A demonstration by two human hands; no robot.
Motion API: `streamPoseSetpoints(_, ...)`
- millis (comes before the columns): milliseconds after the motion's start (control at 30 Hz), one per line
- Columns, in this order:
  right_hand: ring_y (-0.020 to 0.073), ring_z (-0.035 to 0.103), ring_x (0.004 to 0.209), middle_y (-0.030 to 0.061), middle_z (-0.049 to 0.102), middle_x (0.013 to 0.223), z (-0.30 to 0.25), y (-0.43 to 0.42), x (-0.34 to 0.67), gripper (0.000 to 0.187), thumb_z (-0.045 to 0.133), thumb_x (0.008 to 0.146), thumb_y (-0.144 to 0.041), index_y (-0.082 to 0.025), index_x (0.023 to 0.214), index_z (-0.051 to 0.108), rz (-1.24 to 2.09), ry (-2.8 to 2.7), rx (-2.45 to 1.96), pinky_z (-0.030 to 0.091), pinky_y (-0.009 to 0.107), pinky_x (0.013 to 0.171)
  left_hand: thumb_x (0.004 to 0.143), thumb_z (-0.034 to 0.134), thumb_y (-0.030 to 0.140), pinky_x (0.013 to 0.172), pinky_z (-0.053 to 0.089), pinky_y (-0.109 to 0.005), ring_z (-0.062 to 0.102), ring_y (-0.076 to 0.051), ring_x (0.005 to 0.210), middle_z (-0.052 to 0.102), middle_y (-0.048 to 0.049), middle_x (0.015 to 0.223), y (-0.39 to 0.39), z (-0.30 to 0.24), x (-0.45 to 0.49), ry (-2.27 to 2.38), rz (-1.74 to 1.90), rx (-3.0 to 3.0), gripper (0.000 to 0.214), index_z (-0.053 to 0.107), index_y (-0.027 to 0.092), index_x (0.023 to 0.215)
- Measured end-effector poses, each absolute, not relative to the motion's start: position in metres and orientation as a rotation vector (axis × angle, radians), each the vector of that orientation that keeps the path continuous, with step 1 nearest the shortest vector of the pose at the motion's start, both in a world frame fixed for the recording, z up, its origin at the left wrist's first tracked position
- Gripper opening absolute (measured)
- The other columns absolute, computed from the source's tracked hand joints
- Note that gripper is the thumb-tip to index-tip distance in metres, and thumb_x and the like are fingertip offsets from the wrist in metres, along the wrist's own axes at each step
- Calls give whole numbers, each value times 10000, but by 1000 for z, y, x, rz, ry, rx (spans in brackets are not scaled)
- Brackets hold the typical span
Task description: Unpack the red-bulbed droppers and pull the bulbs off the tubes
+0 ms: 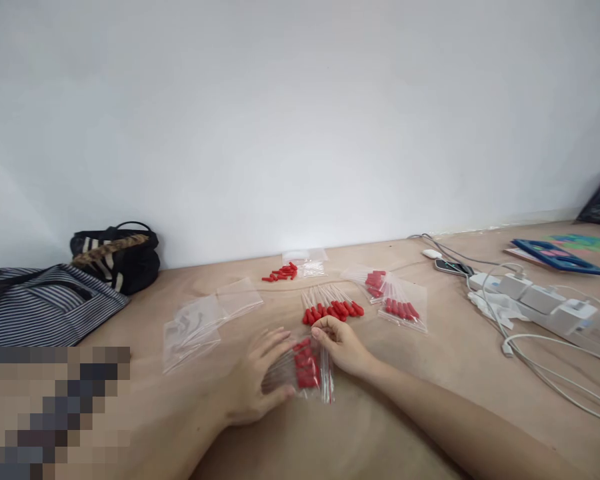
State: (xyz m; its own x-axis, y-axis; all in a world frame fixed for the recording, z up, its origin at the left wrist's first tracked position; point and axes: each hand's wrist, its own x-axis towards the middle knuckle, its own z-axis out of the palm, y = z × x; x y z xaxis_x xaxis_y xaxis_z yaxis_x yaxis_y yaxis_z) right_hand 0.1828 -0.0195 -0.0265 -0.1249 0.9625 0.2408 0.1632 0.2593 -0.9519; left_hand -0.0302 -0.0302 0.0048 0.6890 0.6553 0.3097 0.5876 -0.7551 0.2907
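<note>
In front of me lies a clear zip bag [307, 370] holding several droppers with red bulbs and thin pale stems, its zip edge facing right. My left hand [260, 373] rests over the stem end of the bag, its fingers spread and lying flat. The thumb and fingers of my right hand [343, 343] are pinched at the top corner of the zip edge. Just beyond my right hand, loose droppers [335, 310] are fanned out with their red bulbs towards me.
To the right lie filled zip bags [403, 308]; to the left, flat clear bags [193, 327]. Loose red bulbs [283, 272] sit near the wall beside another bag [313, 260]. A power strip [540, 300] with white cables is at far right, a striped bag [55, 303] at left.
</note>
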Motion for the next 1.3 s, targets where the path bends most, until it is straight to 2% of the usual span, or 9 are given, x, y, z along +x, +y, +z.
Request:
streamPoseSetpoints(100,142,552,715,29,608,796,-20,-22,201,151,496,768,-308,-180,831,546,882,-1662,-1124,424,265,649,763,506,532,1026,136,-593,285,-313,1272,344,-87,1387,-33,2,-31,1006,375,2838,647,324,273,1327)
streamPoseSetpoints(233,150,527,679,18,610,700,-16,-30,226,83,511,727,-221,-189,713,586,603,-1849,-1341,386,275,633,789,473,522,1014,172,-597,322,-305,1256,351,-103,1380,-33,2,-30,1099,319,2776,622,316,263,1332)
streamPoseSetpoints(400,155,513,722,-5,606,660,-15,-37,233,108,540,711,-218,-202,632,611,508,-2081,-1408,323,339,756,736,518,568,1028,206,-548,249,-300,1290,305,-111,1403,-34,9,-10,978,261,2786,719,314,229,1336)
streamPoseSetpoints(600,165,499,766,-1,592,724,-16,-45,222,122,575,753,-276,-267,836,664,520,-2176,-1211,303,343,726,770,526,480,934,391,-478,429,-291,1183,441,-136,1313,-41,3,-5,1085,392,2752,590,417,202,1279)
streamPoseSetpoints(800,147,479,763,-7,573,728,-14,-51,217,131,584,767,-285,-279,877,656,458,-2207,-1174,281,323,711,756,556,457,888,435,-448,514,-279,1072,527,-109,1219,-45,-4,-14,1204,598,2724,515,494,223,1210)
streamPoseSetpoints(933,139,457,748,-11,565,724,-14,-54,215,117,581,770,-273,-281,861,654,400,-2245,-1131,258,319,700,858,431,271,901,438,-387,498,-216,1084,529,-82,1192,-33,3,-5,1040,601,2732,317,535,235,1155)
streamPoseSetpoints(1033,136,445,743,-6,569,721,-13,-55,214,108,556,788,-252,-266,829,655,351,-2301,-1064,249,318,692,854,373,129,911,428,-360,474,-192,1105,508,-74,1205,-18,8,5,818,553,2826,355,554,255,1132)
streamPoseSetpoints(1167,133,438,746,-12,569,709,-13,-55,215,122,537,803,-249,-275,835,652,282,-2372,-995,241,314,685,807,452,115,889,426,-372,486,-213,1069,523,-71,1172,-1,12,15,653,461,2968,273,641,248,952)
streamPoseSetpoints(1300,122,444,746,-25,561,694,-16,-53,217,115,558,791,-255,-288,857,647,242,-2365,-989,242,305,684,817,460,143,808,441,-299,538,-171,925,591,-53,1007,6,12,17,539,551,3015,196,626,191,724)
